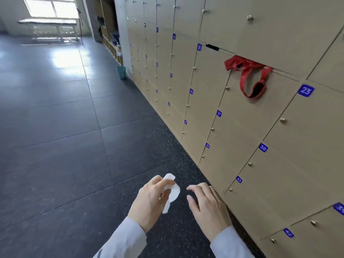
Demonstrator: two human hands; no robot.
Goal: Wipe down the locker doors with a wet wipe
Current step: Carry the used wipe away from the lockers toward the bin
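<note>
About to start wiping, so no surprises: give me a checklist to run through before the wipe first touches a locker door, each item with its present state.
1. Wet wipe in hand: ok, the left hand pinches it.
2. Right hand free: ok, it is open and holds nothing.
3. Wipe on a door: not ok, it is in the air over the floor, apart from the locker doors.
4. Doors shut flat: not ok, a red strap hangs out over one door, above label 23.
5. Wipe moist enough: cannot tell.
6. Dirt on the doors: cannot tell.
</note>
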